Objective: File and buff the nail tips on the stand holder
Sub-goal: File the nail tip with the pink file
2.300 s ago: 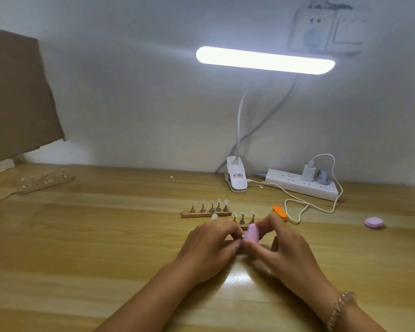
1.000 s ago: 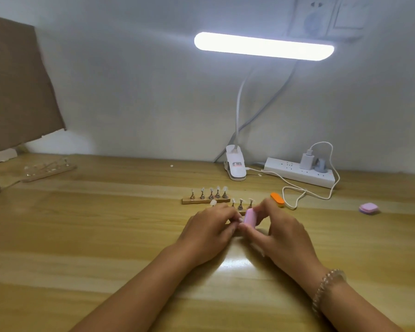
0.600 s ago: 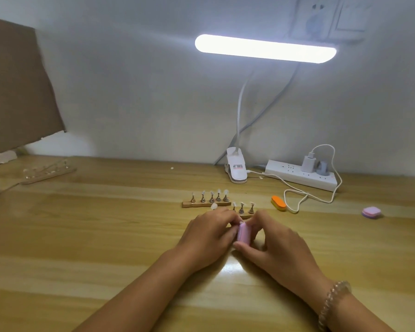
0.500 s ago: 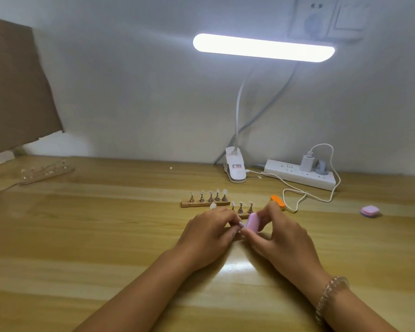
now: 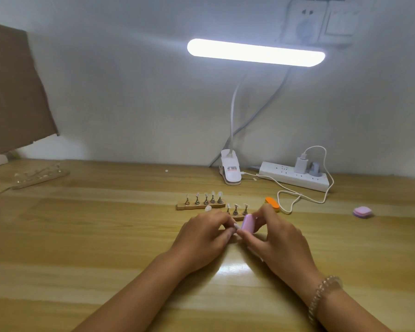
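Wooden desk (image 5: pixel 82 236) against a pale wall. Lamp (image 5: pixel 255 52) lit, with its white clip (image 5: pixel 230 170) at the desk's back edge. Power strip (image 5: pixel 295 179) sits just right of the clip. Charger (image 5: pixel 300 165) plugged in, white cable (image 5: pixel 295 195) looping forward. Cardboard (image 5: pixel 12 92) stands far left. Wall socket (image 5: pixel 307 22) is above the lamp.

Two arms, bare up to the pic edge, w/ L hand (image 5: pixel 206 233) & R hand (image 5: pixel 278 238). R wrist has a bracelet (image 5: pixel 321 298): one row of small round beads, pale & see-through, a bit shiny in the lamp light.
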The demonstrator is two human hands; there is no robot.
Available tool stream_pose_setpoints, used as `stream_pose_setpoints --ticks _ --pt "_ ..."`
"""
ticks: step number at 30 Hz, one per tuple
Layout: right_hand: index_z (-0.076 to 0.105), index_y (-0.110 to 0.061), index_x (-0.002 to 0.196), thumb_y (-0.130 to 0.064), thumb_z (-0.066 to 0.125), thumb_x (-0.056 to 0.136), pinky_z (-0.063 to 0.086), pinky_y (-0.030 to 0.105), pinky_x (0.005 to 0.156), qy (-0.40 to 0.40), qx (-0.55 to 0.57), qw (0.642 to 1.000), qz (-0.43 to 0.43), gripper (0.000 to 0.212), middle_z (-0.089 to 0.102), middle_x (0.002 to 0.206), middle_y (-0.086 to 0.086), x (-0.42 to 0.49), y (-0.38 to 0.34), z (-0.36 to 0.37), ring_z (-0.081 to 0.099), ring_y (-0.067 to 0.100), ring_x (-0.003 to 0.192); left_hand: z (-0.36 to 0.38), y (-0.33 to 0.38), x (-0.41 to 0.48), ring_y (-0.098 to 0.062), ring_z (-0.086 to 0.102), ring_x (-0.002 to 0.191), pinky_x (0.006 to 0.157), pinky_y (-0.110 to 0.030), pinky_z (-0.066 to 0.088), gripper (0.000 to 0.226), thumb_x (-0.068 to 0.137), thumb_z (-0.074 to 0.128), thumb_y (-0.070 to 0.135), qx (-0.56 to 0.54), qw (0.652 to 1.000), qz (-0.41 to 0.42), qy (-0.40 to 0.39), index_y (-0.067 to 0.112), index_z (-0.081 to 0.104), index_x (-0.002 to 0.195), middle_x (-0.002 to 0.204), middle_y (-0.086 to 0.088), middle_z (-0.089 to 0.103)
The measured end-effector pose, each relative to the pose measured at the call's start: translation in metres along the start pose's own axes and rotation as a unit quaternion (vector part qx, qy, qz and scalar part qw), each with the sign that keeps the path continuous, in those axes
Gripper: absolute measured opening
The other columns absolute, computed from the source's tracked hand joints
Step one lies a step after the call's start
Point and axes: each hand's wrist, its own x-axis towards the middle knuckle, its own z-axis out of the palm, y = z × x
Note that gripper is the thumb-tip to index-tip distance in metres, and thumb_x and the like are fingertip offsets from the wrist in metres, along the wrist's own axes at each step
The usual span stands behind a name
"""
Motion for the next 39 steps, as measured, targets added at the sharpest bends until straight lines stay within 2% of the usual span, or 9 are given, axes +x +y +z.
stream_pose_setpoints --ticks 8,14,19,22,26,30,33,37,39 --pt "0.056 -0.035 0.098 -0.059 0.066 0.080 0.033 0.014 0.056 -0.004 0.027 0.999 0.020 0.031 0.065 0.086 -0.027 0.002 0.005 0.000 0.052 -0.007 0.062 0.000 0.001 0.000 0.013 0.046 0.072 0.066 -0.026 0.033 0.010 0.097 0.058 0.035 -0.001 1.000 -0.003 -0.002 0.032 0.066 0.101 0.103 0.017 0.065" --pt "0.055 -0.036 0.104 -0.050 0.071 0.079 0.050 0.031 0.069 -0.023 0.033 0.999 0.001 0.033 0.064 0.095 -0.028 -0.002 0.000 0.000 0.061 -0.002 0.082 -0.001 0.002 0.000 -0.004 0.049 0.082 0.072 -0.032 0.044 0.013 0.099 0.056 0.032 -0.007 1.000 -0.002 0.003 0.030 0.066 0.106 0.107 0.014 0.066" --pt "0.057 -0.034 0.101 -0.044 0.075 0.077 0.038 0.023 0.058 -0.002 0.057 0.998 0.007 0.031 0.066 0.089 -0.027 -0.002 0.000 -0.001 0.053 -0.008 0.062 -0.003 0.003 0.000 -0.009 0.055 0.092 0.077 -0.036 0.048 0.015 0.099 0.055 0.030 -0.004 1.000 -0.006 -0.008 0.029 0.067 0.108 0.109 0.013 0.065" --pt "0.052 -0.036 0.097 -0.051 0.072 0.075 0.046 0.026 0.059 -0.032 0.024 0.999 -0.029 0.033 0.063 0.090 -0.028 -0.004 -0.006 -0.002 0.057 -0.003 0.069 -0.004 0.004 0.001 -0.012 0.056 0.092 0.077 -0.037 0.048 0.017 0.097 0.057 0.030 0.001 1.000 -0.005 -0.021 0.028 0.067 0.109 0.107 0.012 0.064" --pt "0.047 -0.036 0.089 -0.048 0.074 0.076 0.039 0.024 0.055 -0.009 0.001 1.000 -0.023 0.032 0.061 0.098 -0.024 -0.003 -0.004 -0.004 0.052 -0.002 0.064 -0.005 0.003 0.000 -0.006 0.048 0.081 0.075 -0.036 0.048 0.015 0.096 0.058 0.028 -0.023 1.000 -0.001 -0.016 0.028 0.070 0.106 0.104 0.012 0.065" --pt "0.047 -0.036 0.091 -0.052 0.072 0.072 0.043 0.027 0.056 -0.042 -0.013 0.997 -0.057 0.036 0.057 0.093 -0.026 -0.007 -0.009 -0.003 0.055 0.005 0.069 -0.005 0.003 0.001 -0.005 0.044 0.078 0.074 -0.035 0.047 0.016 0.095 0.059 0.029 -0.029 0.999 0.000 -0.018 0.031 0.071 0.106 0.103 0.013 0.065" --pt "0.051 -0.034 0.086 -0.048 0.075 0.074 0.046 0.029 0.057 0.007 0.019 1.000 -0.021 0.031 0.059 0.090 -0.025 -0.003 -0.005 -0.004 0.052 0.000 0.060 -0.005 0.002 0.000 -0.005 0.043 0.076 0.073 -0.034 0.046 0.014 0.096 0.060 0.030 -0.023 1.000 0.009 -0.013 0.030 0.070 0.105 0.102 0.012 0.065" --pt "0.050 -0.036 0.091 -0.055 0.070 0.073 0.042 0.024 0.054 -0.029 0.004 0.998 -0.057 0.033 0.058 0.089 -0.025 -0.007 -0.007 -0.002 0.052 0.001 0.061 -0.005 0.003 0.000 -0.008 0.049 0.081 0.076 -0.038 0.048 0.016 0.096 0.059 0.029 -0.024 1.000 0.010 -0.013 0.029 0.071 0.106 0.104 0.012 0.066" --pt "0.051 -0.035 0.092 -0.054 0.071 0.074 0.043 0.025 0.056 0.000 0.027 0.999 -0.025 0.034 0.061 0.088 -0.024 -0.004 -0.004 -0.001 0.050 -0.002 0.057 -0.005 0.005 0.000 -0.007 0.055 0.085 0.077 -0.036 0.048 0.014 0.097 0.059 0.028 -0.031 0.999 0.010 0.019 0.026 0.070 0.106 0.104 0.011 0.068"
